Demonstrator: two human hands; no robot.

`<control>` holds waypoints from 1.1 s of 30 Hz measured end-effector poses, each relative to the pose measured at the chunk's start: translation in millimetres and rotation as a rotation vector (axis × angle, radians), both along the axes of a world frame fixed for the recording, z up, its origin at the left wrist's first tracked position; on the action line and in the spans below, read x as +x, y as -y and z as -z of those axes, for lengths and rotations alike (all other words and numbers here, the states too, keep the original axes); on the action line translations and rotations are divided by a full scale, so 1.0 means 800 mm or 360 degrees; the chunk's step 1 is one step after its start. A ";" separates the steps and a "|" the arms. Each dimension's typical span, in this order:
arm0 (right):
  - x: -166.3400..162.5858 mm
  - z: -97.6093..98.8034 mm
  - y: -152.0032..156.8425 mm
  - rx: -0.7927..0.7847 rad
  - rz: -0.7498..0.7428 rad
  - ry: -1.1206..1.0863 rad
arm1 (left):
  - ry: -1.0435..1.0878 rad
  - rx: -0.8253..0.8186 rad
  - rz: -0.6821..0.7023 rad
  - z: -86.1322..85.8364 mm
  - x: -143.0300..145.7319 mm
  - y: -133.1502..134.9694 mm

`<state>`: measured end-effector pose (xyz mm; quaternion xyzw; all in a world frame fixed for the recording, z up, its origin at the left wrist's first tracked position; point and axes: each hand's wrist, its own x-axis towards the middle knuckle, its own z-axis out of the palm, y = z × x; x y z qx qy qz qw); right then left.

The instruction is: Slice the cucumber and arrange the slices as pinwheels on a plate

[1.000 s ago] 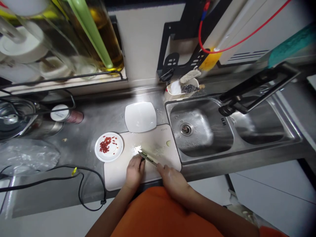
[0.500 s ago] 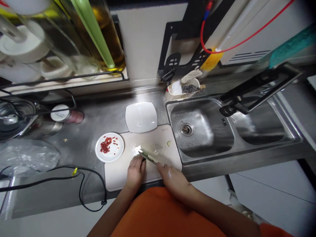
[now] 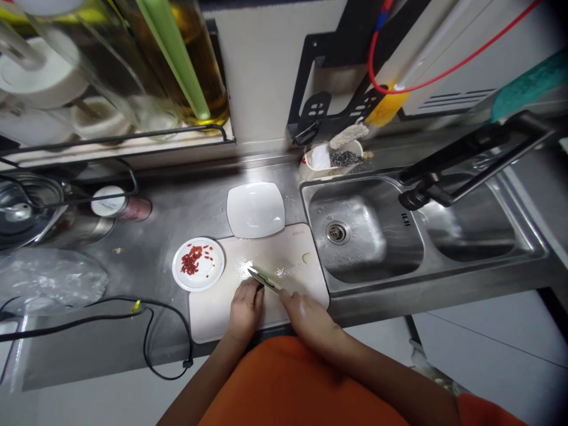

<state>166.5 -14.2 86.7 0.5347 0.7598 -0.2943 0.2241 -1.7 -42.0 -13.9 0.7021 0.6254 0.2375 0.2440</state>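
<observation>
My right hand [image 3: 307,316] is closed round the handle of a knife [image 3: 252,271], its blade slanting up and left over the pale cutting board [image 3: 213,316]. Thin green-rimmed slices cling along the blade. My left hand [image 3: 245,306] lies just left of the blade, fingers curled over a dark green piece [image 3: 261,287], apparently cucumber, mostly hidden under them. A single cucumber slice [image 3: 306,258] rests on the board's right part. Wet shine covers the board's middle.
A white plate of red dried berries [image 3: 220,260] overlaps the board's left corner. Behind stands a white square dish [image 3: 255,208]. To the right is a steel sink [image 3: 368,260] with a black faucet [image 3: 465,160]. A black cable [image 3: 168,307] and plastic bag [image 3: 48,281] lie left.
The knife blade has shifted slightly against the dark green piece, and the slices on it sit a little differently. Both hands stay in nearly the same place; the view has moved slightly.
</observation>
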 end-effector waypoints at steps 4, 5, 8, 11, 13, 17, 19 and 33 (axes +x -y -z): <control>-0.002 0.003 0.000 0.0002 0.0002 0.0007 | -0.0018 -0.0011 0.0000 0.000 0.000 0.000; -0.002 0.003 0.000 -0.0002 0.0006 -0.0002 | -0.0019 -0.0006 -0.0002 0.000 0.000 0.000; -0.004 0.004 -0.004 -0.0027 0.0015 -0.0016 | -0.0017 0.0014 0.0001 -0.001 0.000 0.000; -0.007 0.005 -0.008 -0.0059 0.0004 -0.0019 | -0.0016 0.0023 0.0014 -0.002 0.000 -0.001; -0.008 0.007 -0.009 -0.0067 0.0003 -0.0026 | -0.0022 0.0027 0.0012 -0.001 0.000 -0.001; -0.011 0.013 -0.011 -0.0061 0.0018 -0.0019 | -0.0038 0.0039 0.0006 -0.001 0.000 -0.001; -0.013 0.018 -0.012 -0.0042 0.0019 -0.0024 | -0.0034 0.0046 0.0013 0.000 0.000 -0.001; 0.002 0.039 -0.007 0.0025 0.0047 -0.0092 | -0.0013 0.0000 0.0023 0.004 -0.003 0.004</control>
